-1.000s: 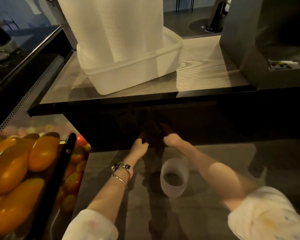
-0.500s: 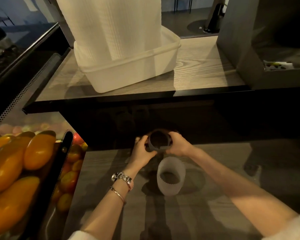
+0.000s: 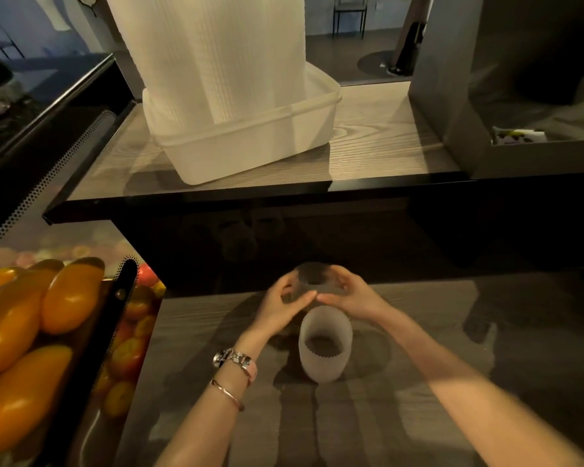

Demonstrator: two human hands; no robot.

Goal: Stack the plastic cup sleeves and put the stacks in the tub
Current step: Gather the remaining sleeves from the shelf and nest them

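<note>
Translucent white plastic forms the largest thing, a tall block of stacked cup sleeves (image 3: 213, 52), which is stood inside a rectangular translucent plastic tub (image 3: 250, 143) on the upper wooden shelf (image 3: 378, 143). At the left side, a display case of yellow and red tomatoes (image 3: 31, 318) is seen. On the lower grey wooden counter (image 3: 402, 416), a short stack of frosted white plastic sleeves (image 3: 325, 345) is placed upright, just below the hands. Above and behind this stack, one thin translucent sleeve ring (image 3: 312, 278) is held in the air between both hands. It is gripped by the left hand (image 3: 282, 306) with curled fingers on its left side, and by the right hand (image 3: 351, 294) on its right side. A silver watch (image 3: 233, 358) and a thin bangle (image 3: 228, 394) are worn on the left wrist.
</note>
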